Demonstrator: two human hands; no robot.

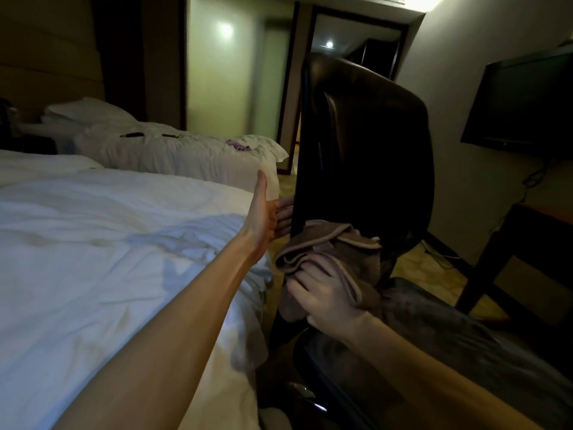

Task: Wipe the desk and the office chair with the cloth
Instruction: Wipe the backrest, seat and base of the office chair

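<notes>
Beside two beds (pixel 108 243), right hand (pixel 328 297) grips one cloth (pixel 313 243), left hand (pixel 266 215) flat against chair (pixel 366 144).

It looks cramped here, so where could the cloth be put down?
The near bed offers the widest bare patch: its white cover, left of the left hand. The far bed carries small dark items. The gap between the near bed and the office chair is crowded, filled by both hands, with the right hand holding the cloth.

near bed (pixel 93 243): white rumpled sheets | far bed (pixel 186 156): pillow (pixel 90 111) at head | wall TV (pixel 524 100): dark, right
</notes>
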